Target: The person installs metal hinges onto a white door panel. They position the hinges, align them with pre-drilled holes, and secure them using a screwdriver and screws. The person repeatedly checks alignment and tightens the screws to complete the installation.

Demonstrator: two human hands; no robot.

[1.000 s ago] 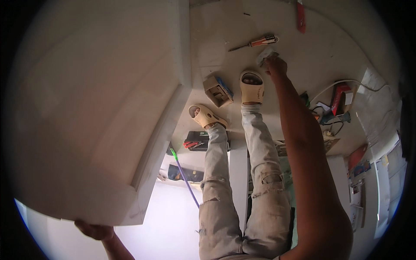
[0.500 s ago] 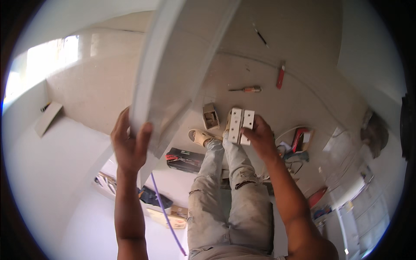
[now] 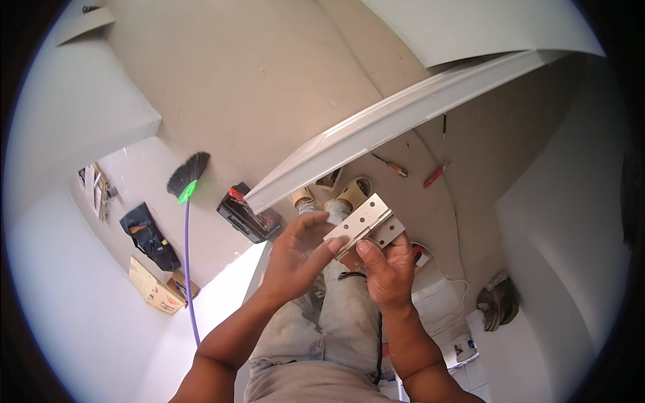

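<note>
A silver metal butt hinge [image 3: 355,221] with screw holes along its leaves is held in front of my legs. My right hand [image 3: 390,272] grips its right end, the thumb lying near the hinge's knuckle and the fingers underneath. At the other end, my left hand [image 3: 292,258] pinches a leaf, its thumb on the near corner and its fingers partly behind the metal. Just beyond the hinge, a white door panel [image 3: 383,121] runs slantwise with its edge towards me. The hinge and the door are apart.
A screwdriver [image 3: 391,166] and a red-handled tool [image 3: 435,176] lie on the floor right of the door. Left of my feet is a black toolbox [image 3: 245,218]. A broom [image 3: 188,181], a dark tool pouch [image 3: 149,235] and a cardboard box [image 3: 154,285] are farther left. A cable [image 3: 451,201] crosses the floor.
My left hand has let go of the door and come to the hinge, now held by both hands. The view has turned, and the door now lies slantwise across it.
</note>
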